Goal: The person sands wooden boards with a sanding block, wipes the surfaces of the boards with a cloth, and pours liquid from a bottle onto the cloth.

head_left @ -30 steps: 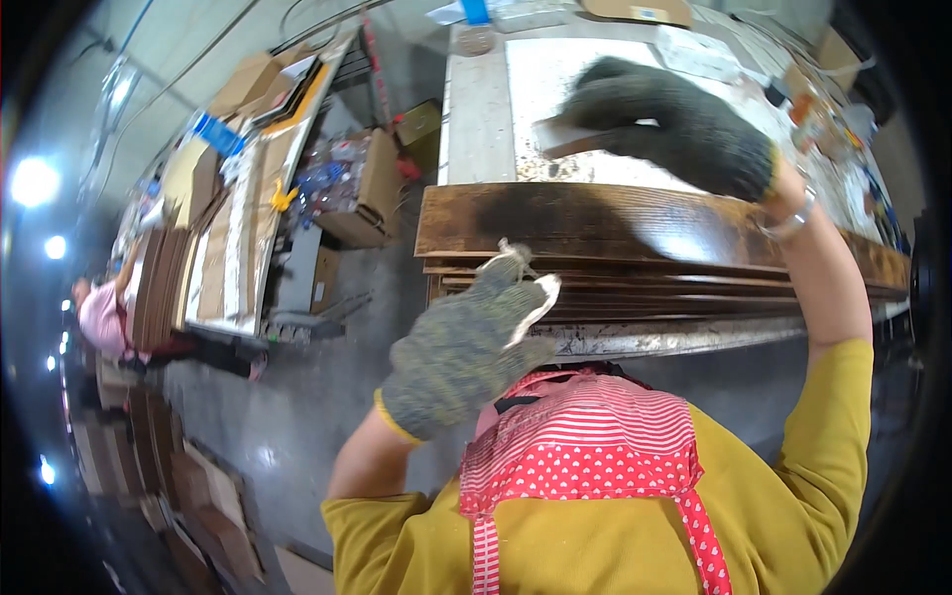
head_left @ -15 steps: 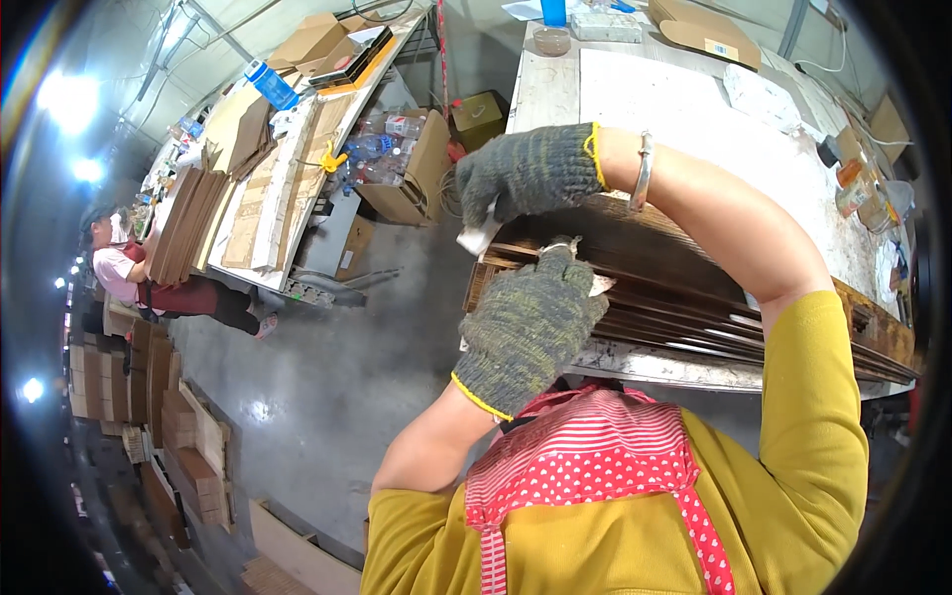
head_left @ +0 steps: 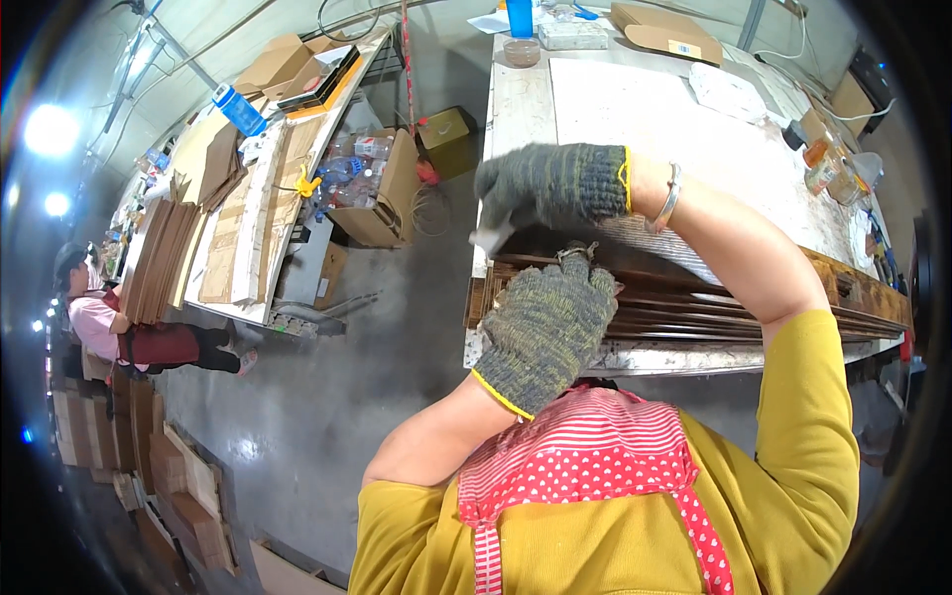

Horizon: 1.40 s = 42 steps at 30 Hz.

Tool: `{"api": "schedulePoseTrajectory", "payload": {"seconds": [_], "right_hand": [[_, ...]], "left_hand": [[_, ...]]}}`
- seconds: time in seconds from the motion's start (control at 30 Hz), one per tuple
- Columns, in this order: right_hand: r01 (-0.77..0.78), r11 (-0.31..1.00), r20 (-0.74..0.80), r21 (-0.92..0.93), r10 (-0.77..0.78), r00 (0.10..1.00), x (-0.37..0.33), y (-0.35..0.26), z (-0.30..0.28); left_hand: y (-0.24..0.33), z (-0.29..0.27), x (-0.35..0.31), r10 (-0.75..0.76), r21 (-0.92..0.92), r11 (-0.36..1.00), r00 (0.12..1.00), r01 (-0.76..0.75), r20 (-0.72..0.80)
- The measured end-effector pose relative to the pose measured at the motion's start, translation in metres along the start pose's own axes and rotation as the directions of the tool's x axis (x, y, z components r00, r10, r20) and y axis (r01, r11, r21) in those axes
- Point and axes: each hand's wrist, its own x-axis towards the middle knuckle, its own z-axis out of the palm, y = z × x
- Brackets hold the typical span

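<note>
Head view: right hand [head_left: 555, 186], blurred, grip clamped on pale block [head_left: 488, 239] at left end of brown boards [head_left: 729, 318], stacked on surface [head_left: 625, 104]. Left hand [head_left: 553, 322] lies on boards; cannot tell whether its grip closes on any. Risk, by judgement: uneven push could slide boards apart; block swinging close could knock left hand. Count: two gloved hands, one block, several boards (exact number unclear), one blue cup [head_left: 521, 18].

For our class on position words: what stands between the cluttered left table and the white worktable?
The head view shows mainly a carton of plastic bottles and a green box there, plus grey floor.
</note>
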Motion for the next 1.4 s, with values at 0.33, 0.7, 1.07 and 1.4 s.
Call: {"api": "schedulePoseTrajectory", "payload": {"seconds": [0.33,0.7,1.07,1.4], "right_hand": [[-0.159,0.987,0.012,-0.027,0.159,0.987,-0.013,-0.029,-0.01],[-0.562,0.541,-0.013,0.625,0.728,0.686,-0.025,-0.003,-0.014],[-0.522,0.797,-0.238,0.303,0.594,0.768,-0.015,-0.022,0.003],[-0.356,0.89,-0.163,-0.285,0.321,0.933,-0.005,-0.021,0.011]], "left_hand": [[-0.001,0.009,-0.001,0.029,0.064,0.998,0.999,-0.027,-0.021],[-0.005,0.015,-0.002,-0.005,-0.04,0.999,0.999,0.002,-0.052],[-0.005,-0.001,-0.005,0.013,-0.028,1.0,1.0,-0.012,0.028],[-0.011,-0.003,-0.003,0.099,-0.076,0.992,0.995,-0.097,0.019]]}}
